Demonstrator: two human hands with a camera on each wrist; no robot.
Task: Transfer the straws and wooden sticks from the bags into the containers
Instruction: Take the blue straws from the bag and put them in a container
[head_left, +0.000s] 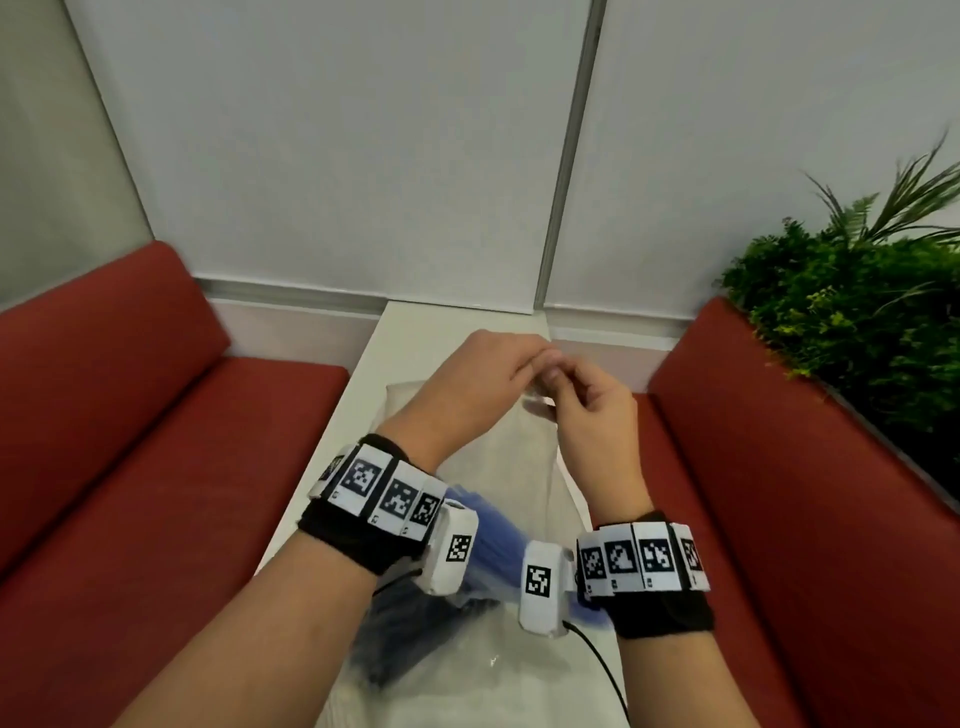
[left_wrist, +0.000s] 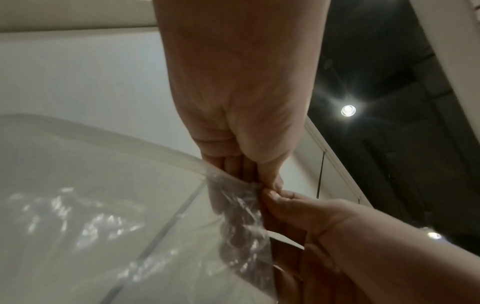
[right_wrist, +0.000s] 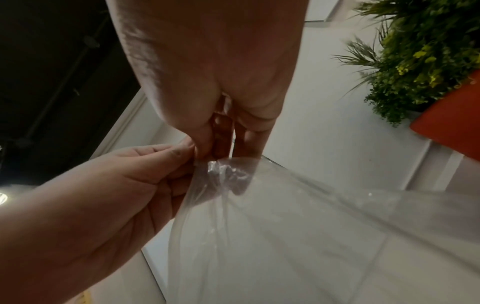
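head view: left hand (head_left: 480, 376) and right hand (head_left: 589, 410) meet above a narrow white table (head_left: 374, 358), fingertips pinching the top edge of a clear plastic bag (head_left: 498, 457) held raised between the wrists. lower in the bag, a bundle of blue straws (head_left: 485, 553); darker sticks or straws beneath, blurred, kind unclear. no containers in sight. red benches (head_left: 156, 415) either side; green plant (head_left: 857, 322) at right.

left wrist view: left hand (left_wrist: 233, 115), fingers curled, thumb pressed to them, nipping crumpled film; the right hand (left_wrist: 311, 222) pinches just beside it. bag (left_wrist: 103, 205) thin, glossy, creased, with a stiffer seam along its mouth.

right wrist view: right hand (right_wrist: 221, 92) likewise closed on the film; left hand (right_wrist: 116, 185) touching it; bag (right_wrist: 285, 226) hangs below, translucent.

judgement: step is opening the bag mouth. best done by parting the two layers with opposite pulls, evenly, keeping the bag upright so the contents stay put.
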